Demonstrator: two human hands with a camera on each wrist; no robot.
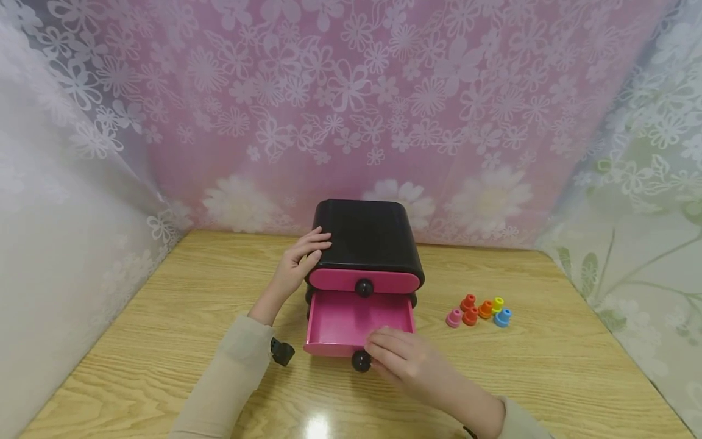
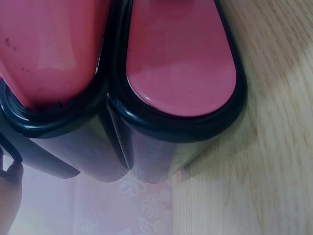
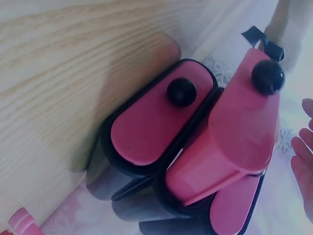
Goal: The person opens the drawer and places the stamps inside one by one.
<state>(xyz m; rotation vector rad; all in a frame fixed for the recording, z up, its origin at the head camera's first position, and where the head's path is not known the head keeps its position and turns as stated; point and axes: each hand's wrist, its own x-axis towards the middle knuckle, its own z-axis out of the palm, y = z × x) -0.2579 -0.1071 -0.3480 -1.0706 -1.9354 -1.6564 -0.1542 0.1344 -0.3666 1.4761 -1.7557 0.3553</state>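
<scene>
A black cabinet [image 1: 364, 235] with three pink drawers stands in the middle of the table. Its middle drawer [image 3: 239, 122] is pulled out, and the inside visible in the head view holds nothing. The top drawer [image 1: 334, 280] and the bottom drawer [image 3: 146, 122] are in. My left hand [image 1: 298, 259] rests on the cabinet's upper left edge, fingers extended over the top. My right hand [image 1: 403, 360] is beside the pulled-out drawer's round black knob [image 1: 361, 360]. In the right wrist view, its fingers [image 3: 304, 147] are apart from that knob, loosely bent and holding nothing.
Several small cone-shaped plastic pieces lie to the cabinet's right, among them a pink piece [image 1: 454, 317], a blue piece [image 1: 502, 317] and a yellow piece [image 1: 497, 305]. A black wrist device [image 1: 282, 352] sits at my left sleeve. A flowered curtain [image 1: 351, 122] hangs behind the wooden table [image 1: 548, 341].
</scene>
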